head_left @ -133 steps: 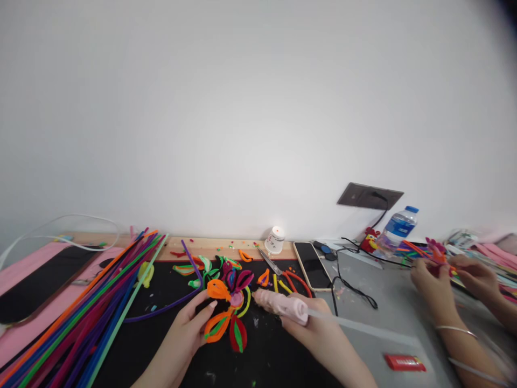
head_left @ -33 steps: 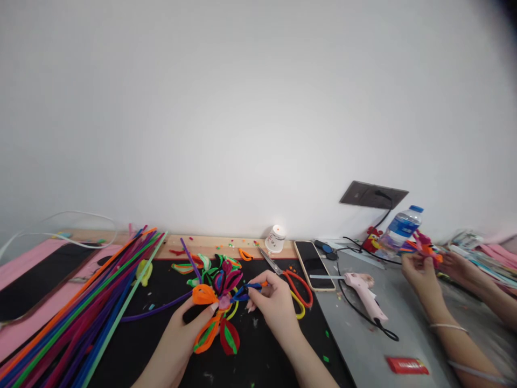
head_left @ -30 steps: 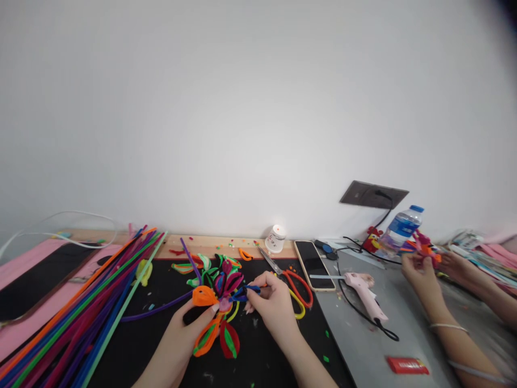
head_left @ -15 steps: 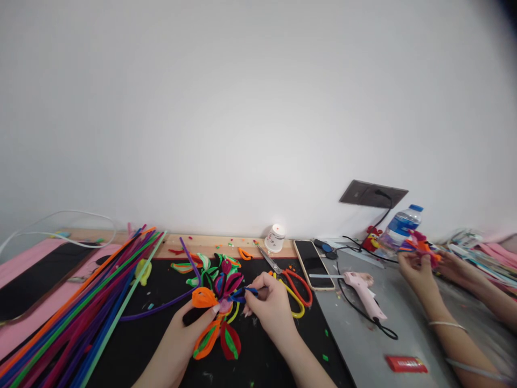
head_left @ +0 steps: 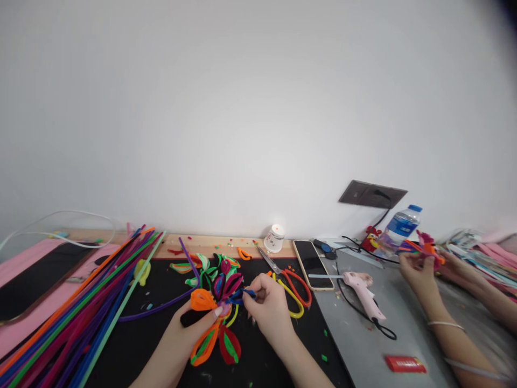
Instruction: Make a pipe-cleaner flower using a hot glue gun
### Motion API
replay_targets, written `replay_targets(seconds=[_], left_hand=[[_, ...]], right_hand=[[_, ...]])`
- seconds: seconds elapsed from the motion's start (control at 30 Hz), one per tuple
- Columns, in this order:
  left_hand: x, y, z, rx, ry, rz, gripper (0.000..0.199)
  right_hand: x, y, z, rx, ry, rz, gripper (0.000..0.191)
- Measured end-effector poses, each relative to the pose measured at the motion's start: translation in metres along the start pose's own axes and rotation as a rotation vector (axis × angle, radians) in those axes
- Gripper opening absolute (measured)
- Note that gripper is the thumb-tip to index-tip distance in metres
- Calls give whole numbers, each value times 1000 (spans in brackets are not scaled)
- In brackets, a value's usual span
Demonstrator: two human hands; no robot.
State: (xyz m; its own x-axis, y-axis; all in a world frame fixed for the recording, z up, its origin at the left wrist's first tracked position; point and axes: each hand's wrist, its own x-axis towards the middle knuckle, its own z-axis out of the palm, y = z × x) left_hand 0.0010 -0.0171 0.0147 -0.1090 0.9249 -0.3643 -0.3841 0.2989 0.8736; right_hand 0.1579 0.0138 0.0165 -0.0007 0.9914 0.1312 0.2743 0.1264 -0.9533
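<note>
Between my hands is a colourful pipe-cleaner flower [head_left: 229,344] with orange, red-and-green, magenta and blue petals. My left hand [head_left: 177,333] pinches it near the middle, thumb on the pink centre, beside the orange petal. On its right side, my right hand [head_left: 270,307] pinches a dark blue pipe-cleaner petal [head_left: 238,296] between thumb and fingers. Behind the flower lie green-and-white pipe-cleaner petals [head_left: 205,269] on the black mat [head_left: 133,355]. A purple pipe cleaner [head_left: 157,311] curves along the mat to the left.
Bundled pipe cleaners [head_left: 81,318] lie at left. Scissors [head_left: 297,288], a paper cup [head_left: 274,238] and a phone [head_left: 313,264] are beyond my right hand. Rightward are a pink glue gun [head_left: 363,293], a red lighter [head_left: 405,364], a bottle [head_left: 399,229] and a co-worker's hands [head_left: 420,275] holding a pipe-cleaner piece.
My right thumb and fingers have shifted slightly along the blue petal toward the flower's centre. The flower has tipped a little. The co-worker's piece has turned slightly.
</note>
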Motion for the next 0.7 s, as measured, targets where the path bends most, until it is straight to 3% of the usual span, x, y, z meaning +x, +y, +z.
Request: replay_targets(seconds=[0.27,0.47,0.7], left_hand=[[1,0,-3,-6,-60,-37,29],[-4,8,0,-48,-56,-64,25],[-2,2,2,-36,-71,-50,26]], right_hand=[[0,4,1,-27,8,-85,7],[-1,-9,-2,-27,-120,-57,10],[-4,-18,-3,-194,-233,-175,24]])
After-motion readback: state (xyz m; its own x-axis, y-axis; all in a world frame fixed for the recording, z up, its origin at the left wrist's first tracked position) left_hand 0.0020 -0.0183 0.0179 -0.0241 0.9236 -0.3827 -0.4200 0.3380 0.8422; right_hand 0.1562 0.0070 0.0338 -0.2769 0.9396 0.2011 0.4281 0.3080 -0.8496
